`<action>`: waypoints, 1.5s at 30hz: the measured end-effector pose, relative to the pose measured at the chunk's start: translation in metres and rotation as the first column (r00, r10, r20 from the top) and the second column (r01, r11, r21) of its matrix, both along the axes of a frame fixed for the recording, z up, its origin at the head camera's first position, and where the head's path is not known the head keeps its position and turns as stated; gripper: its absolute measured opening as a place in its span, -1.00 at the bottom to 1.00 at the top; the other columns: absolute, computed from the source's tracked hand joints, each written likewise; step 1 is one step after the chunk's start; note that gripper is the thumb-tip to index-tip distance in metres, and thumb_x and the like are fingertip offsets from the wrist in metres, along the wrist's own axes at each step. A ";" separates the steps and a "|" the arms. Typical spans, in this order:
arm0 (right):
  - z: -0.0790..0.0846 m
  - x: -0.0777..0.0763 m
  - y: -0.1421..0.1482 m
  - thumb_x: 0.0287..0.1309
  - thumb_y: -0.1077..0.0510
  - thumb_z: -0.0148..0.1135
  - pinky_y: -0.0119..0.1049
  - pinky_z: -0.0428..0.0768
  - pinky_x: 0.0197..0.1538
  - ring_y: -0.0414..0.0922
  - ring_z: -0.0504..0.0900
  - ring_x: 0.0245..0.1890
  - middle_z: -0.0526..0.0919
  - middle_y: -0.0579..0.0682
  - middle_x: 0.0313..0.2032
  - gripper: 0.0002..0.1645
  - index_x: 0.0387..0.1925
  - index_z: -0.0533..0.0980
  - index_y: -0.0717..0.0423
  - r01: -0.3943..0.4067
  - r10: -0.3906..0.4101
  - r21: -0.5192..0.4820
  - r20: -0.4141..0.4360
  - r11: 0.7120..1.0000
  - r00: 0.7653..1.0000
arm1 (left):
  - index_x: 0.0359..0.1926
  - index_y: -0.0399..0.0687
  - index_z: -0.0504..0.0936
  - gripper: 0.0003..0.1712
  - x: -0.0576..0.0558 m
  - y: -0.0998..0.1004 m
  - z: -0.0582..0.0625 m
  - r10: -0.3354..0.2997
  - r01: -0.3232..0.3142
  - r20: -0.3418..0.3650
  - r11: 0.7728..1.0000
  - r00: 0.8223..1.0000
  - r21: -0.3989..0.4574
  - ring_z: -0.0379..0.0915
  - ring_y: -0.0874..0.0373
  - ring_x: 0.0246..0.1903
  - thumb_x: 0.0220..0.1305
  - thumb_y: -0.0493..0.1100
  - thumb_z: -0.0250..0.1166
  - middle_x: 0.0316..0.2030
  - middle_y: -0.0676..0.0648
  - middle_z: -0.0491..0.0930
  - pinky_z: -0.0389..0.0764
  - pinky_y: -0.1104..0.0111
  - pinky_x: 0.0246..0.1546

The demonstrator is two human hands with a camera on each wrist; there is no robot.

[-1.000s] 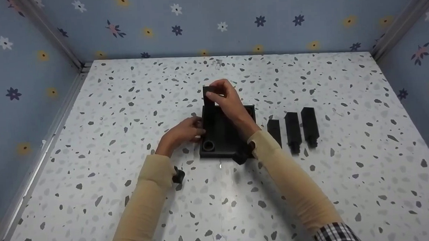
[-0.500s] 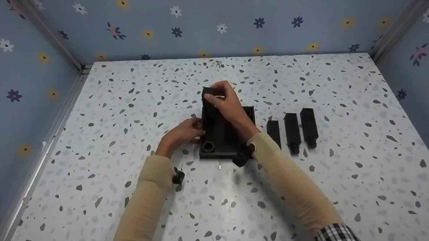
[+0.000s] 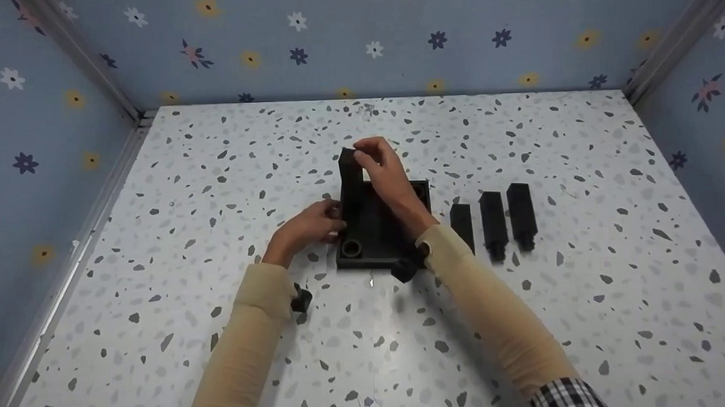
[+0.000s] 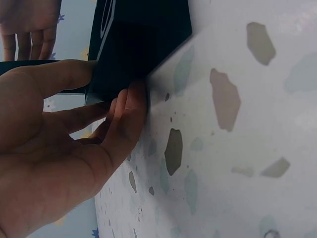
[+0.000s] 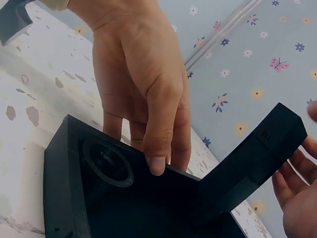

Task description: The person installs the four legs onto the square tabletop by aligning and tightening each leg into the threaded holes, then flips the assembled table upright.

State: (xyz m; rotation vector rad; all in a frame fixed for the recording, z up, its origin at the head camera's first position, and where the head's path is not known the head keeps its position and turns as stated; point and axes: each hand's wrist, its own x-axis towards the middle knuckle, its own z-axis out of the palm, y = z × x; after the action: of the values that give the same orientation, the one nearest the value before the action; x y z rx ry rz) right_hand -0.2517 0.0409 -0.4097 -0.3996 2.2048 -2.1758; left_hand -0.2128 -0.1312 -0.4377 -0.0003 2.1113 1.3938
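The left hand (image 3: 308,223) pinches a black tray (image 3: 365,263) at left; the right hand (image 3: 392,174), grip loosely parted, touches a square post (image 3: 351,173). It looks light, stiff; hold its upper sides.

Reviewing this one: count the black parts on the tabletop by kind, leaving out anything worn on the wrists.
Base with round sockets: 1
Post standing at the base's corner: 1
Posts lying on the table: 3
Total: 5 (4 posts, 1 base)
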 end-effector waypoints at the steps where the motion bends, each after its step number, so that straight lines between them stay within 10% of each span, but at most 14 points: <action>1: 0.003 0.002 0.000 0.34 0.22 0.04 -0.38 0.45 0.11 -0.16 0.49 -0.01 0.51 0.09 0.00 -0.64 0.09 0.39 0.33 -0.005 0.005 -0.001 0.001 1.000 1.000 | 0.41 -0.24 0.11 -0.32 0.001 0.000 0.000 0.003 -0.003 0.001 1.000 1.000 0.000 0.43 -0.04 0.08 0.31 -0.30 0.09 0.20 -0.24 0.33 0.57 0.21 0.10; 23: 0.017 0.000 0.003 0.34 0.35 -0.21 -0.21 0.47 0.15 -0.08 0.54 0.03 0.49 0.32 0.11 -0.55 0.19 0.39 0.37 -0.223 0.225 -0.051 0.045 0.974 0.973 | 0.39 -0.26 0.13 -0.34 0.000 -0.002 0.000 0.011 -0.011 0.010 0.999 1.000 0.038 0.43 -0.06 0.08 0.30 -0.31 0.09 0.20 -0.27 0.32 0.58 0.20 0.10; 45: -0.009 -0.010 -0.001 0.22 0.28 0.13 -0.32 0.49 -0.06 -0.16 0.48 -0.15 0.52 -0.02 -0.17 -0.68 0.02 0.44 0.24 -0.119 0.119 -0.108 0.001 0.987 0.993 | 0.38 -0.26 0.15 -0.36 -0.001 -0.002 -0.002 -0.009 0.010 -0.005 0.999 1.000 0.033 0.42 -0.06 0.10 0.30 -0.33 0.08 0.23 -0.26 0.32 0.58 0.19 0.10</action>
State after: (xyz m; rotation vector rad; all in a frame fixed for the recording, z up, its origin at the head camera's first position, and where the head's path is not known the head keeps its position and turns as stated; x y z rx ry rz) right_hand -0.2614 0.0395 -0.4191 -0.5113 2.0089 -2.2354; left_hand -0.2139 -0.1329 -0.4395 0.0262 2.0888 1.4247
